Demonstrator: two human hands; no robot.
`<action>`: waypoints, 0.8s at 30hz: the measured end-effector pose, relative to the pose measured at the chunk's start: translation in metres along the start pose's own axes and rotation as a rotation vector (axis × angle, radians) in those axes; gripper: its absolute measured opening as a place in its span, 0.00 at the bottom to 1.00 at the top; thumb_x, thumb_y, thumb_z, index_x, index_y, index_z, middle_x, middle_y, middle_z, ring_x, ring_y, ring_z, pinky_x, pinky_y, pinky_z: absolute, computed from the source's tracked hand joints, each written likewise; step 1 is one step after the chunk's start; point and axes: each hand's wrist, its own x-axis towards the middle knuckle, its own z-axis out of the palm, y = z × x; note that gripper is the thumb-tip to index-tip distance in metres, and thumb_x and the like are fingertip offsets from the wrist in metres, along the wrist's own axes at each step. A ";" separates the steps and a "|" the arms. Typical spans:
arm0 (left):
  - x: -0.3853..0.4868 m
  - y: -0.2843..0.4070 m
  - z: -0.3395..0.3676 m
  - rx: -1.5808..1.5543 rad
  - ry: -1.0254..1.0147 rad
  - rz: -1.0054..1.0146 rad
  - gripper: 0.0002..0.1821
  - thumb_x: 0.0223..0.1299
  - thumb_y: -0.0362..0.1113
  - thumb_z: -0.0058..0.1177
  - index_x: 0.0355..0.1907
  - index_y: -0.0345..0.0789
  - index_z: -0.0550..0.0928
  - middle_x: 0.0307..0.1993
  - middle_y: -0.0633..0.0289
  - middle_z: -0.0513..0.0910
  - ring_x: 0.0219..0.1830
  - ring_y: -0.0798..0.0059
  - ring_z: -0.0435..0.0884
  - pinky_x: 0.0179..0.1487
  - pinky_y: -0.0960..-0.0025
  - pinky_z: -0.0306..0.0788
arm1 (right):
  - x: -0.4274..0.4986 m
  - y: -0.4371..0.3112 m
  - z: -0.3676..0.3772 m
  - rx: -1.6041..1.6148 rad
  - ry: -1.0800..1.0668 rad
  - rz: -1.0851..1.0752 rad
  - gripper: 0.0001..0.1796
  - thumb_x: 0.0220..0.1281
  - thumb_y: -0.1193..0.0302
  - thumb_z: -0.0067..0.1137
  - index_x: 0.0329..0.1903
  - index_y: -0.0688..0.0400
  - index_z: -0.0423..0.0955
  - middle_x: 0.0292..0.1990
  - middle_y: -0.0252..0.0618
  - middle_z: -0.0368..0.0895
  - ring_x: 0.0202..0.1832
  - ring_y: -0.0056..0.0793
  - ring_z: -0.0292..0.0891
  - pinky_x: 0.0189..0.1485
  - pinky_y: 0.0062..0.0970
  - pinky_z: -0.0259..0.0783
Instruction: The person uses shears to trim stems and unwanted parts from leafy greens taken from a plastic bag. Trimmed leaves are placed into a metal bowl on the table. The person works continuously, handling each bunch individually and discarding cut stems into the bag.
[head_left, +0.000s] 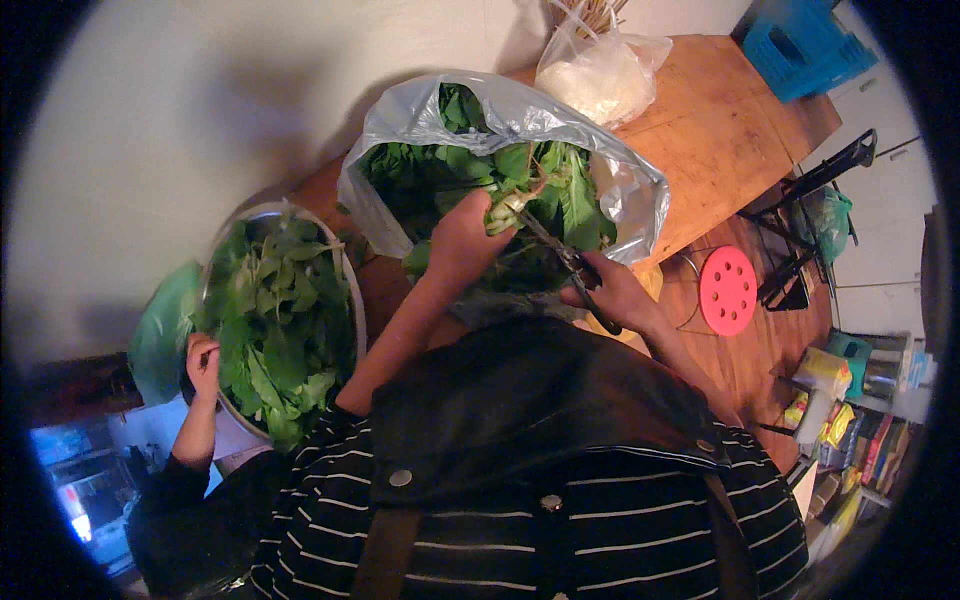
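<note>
My left hand (466, 234) grips a bunch of leafy greens by its pale stem base (507, 211), roots pointing up and to the right. In my right hand (616, 289) is a pair of dark scissors (559, 251), with the blades touching the stem base. Both hands are over a large clear plastic bag (517, 105), whose mouth is spread wide around more leafy greens (420, 174). To the left, a round metal basin (355, 300) holds a heap of loose green leaves (281, 300).
Another person's hand (202, 360) rests at the basin's left rim, beside a green plastic bag (161, 337). A white-filled plastic bag (600, 79) stands on the wooden table (705, 112). A pink stool (727, 290), a black folding frame (810, 187) and a blue crate (802, 45) are at right.
</note>
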 end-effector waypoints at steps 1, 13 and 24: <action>-0.001 0.002 0.002 0.056 0.052 0.080 0.23 0.46 0.46 0.66 0.36 0.34 0.72 0.33 0.48 0.78 0.38 0.48 0.79 0.39 0.56 0.71 | 0.001 0.001 0.002 0.007 -0.018 0.006 0.39 0.45 0.40 0.67 0.45 0.63 0.72 0.31 0.48 0.78 0.35 0.41 0.76 0.38 0.35 0.70; -0.017 -0.001 0.007 0.123 0.135 0.101 0.21 0.49 0.46 0.63 0.39 0.36 0.72 0.41 0.53 0.77 0.42 0.48 0.78 0.42 0.56 0.72 | -0.004 0.000 0.025 0.223 -0.066 0.038 0.31 0.55 0.47 0.62 0.47 0.64 0.73 0.34 0.42 0.78 0.38 0.28 0.71 0.43 0.30 0.69; -0.026 -0.002 0.014 0.252 0.006 0.104 0.18 0.45 0.35 0.60 0.40 0.39 0.70 0.34 0.54 0.77 0.36 0.48 0.78 0.37 0.51 0.72 | -0.002 0.013 0.041 0.227 -0.037 0.078 0.26 0.58 0.49 0.61 0.40 0.62 0.76 0.26 0.33 0.75 0.29 0.23 0.68 0.31 0.26 0.65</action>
